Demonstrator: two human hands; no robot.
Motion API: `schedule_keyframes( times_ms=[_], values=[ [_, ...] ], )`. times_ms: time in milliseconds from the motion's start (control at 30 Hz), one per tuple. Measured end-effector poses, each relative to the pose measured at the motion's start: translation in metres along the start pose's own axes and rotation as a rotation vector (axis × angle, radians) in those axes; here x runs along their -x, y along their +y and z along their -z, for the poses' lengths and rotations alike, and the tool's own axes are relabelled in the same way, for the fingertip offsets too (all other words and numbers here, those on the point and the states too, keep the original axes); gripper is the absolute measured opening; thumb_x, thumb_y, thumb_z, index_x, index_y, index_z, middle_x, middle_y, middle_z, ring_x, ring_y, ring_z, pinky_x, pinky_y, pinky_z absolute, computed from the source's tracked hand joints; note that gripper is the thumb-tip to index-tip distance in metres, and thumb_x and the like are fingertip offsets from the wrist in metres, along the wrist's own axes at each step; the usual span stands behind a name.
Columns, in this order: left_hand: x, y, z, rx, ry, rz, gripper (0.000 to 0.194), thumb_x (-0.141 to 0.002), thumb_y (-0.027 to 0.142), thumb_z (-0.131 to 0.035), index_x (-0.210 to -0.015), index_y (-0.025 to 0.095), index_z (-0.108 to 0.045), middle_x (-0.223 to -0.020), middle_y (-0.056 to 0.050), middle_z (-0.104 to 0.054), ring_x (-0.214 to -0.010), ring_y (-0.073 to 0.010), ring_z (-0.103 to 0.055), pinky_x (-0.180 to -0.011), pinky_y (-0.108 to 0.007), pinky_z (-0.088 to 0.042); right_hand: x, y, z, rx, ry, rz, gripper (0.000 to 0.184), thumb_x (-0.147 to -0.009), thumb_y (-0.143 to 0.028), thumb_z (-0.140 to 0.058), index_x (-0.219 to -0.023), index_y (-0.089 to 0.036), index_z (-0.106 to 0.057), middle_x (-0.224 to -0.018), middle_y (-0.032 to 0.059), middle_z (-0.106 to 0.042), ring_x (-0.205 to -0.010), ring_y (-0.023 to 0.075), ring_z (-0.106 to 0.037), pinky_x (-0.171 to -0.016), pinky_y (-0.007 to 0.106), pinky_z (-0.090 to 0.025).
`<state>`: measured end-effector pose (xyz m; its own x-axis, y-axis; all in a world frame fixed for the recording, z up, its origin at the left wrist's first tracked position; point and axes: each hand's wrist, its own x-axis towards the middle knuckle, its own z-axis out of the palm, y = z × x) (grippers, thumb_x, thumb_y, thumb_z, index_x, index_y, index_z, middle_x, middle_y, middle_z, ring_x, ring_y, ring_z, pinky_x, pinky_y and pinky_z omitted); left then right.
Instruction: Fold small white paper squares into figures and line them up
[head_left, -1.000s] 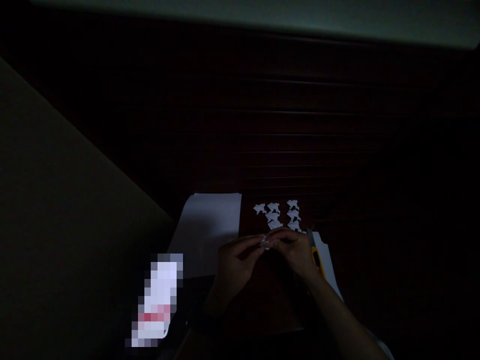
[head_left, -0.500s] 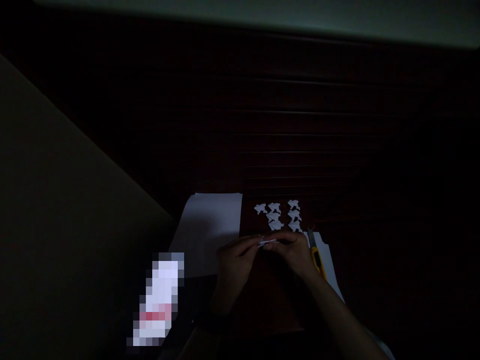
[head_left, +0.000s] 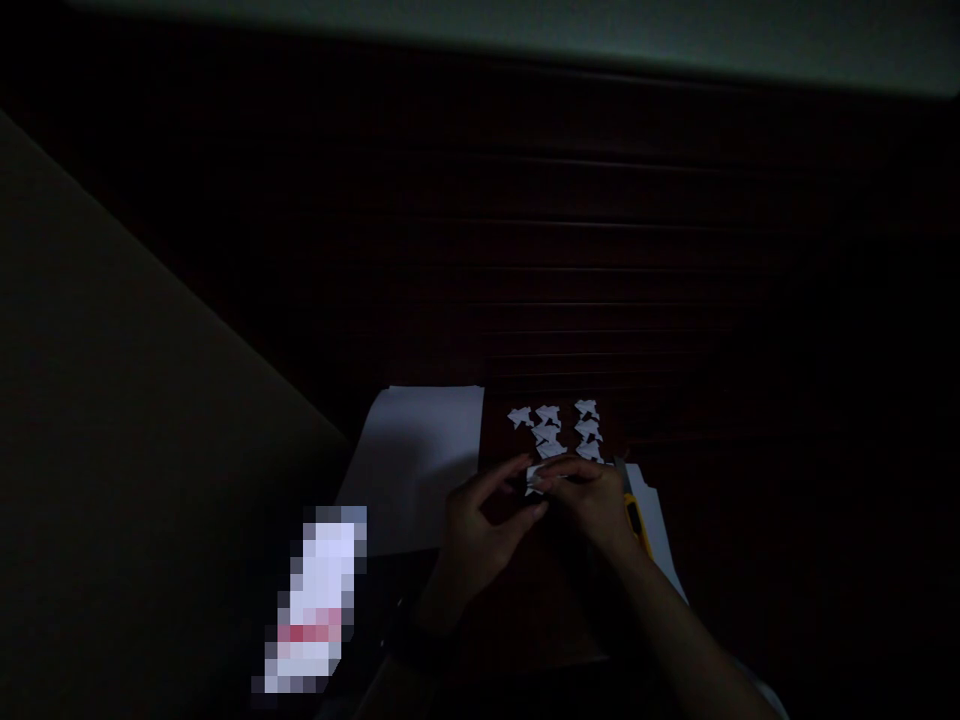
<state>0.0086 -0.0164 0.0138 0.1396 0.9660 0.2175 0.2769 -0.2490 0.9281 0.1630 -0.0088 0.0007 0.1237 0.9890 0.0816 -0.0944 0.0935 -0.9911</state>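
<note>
Now the left hand (head_left: 477, 535) has parted its thumb and fingers, leaving the small folded white paper (head_left: 533, 478) pinched in the right hand (head_left: 598, 508) alone.

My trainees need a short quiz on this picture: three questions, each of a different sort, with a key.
1. Which hand pinches the small folded paper piece?
2. True or false: the large white paper sheets lie to the left of the folded paper figures.
3. The handle of the cutter is mostly: A green, B yellow, C blue.

Key: 1. The right hand. 2. True. 3. B.
</note>
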Motion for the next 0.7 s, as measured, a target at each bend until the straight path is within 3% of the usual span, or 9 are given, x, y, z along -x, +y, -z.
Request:
schedule_keyframes(
  times_ms=[167,400,700],
  values=[
    [0.0,-0.001,-0.005,0.034,0.035,0.08,0.041,-0.067,0.03,-0.074,-0.106,0.023,-0.067,-0.101,-0.003,-0.071,-0.083,-0.0185,-0.066,-0.077,-0.031,-0.055,0.002,-0.001,-0.004,0.037,0.021,0.008,0.006,-0.064,-0.017,-0.075,-0.064,-0.022,-0.071,-0.072,0.0013,-0.071,-0.07,0.0182,-0.066,-0.068,0.03,-0.053],
    [0.0,-0.003,-0.011,0.079,0.053,0.174,0.032,-0.071,0.035,-0.07,-0.101,0.022,-0.069,-0.098,-0.003,-0.072,-0.09,-0.0208,-0.067,-0.082,-0.032,-0.054,0.003,0.001,-0.006,0.121,0.003,0.084,0.008,-0.07,-0.015,-0.067,-0.069,-0.021,-0.071,-0.076,0.0022,-0.071,-0.073,0.0174,-0.065,-0.071,0.03,-0.051],
    [0.0,-0.003,-0.014,0.136,0.05,0.176,0.03,-0.072,0.033,-0.069,-0.1,0.023,-0.07,-0.098,-0.003,-0.072,-0.09,-0.0215,-0.067,-0.083,-0.034,-0.055,0.003,-0.004,-0.005,0.148,-0.034,0.097,0.008,-0.072,-0.017,-0.065,-0.07,-0.022,-0.07,-0.077,0.0024,-0.07,-0.072,0.017,-0.064,-0.069,0.03,-0.051]
  ],
)
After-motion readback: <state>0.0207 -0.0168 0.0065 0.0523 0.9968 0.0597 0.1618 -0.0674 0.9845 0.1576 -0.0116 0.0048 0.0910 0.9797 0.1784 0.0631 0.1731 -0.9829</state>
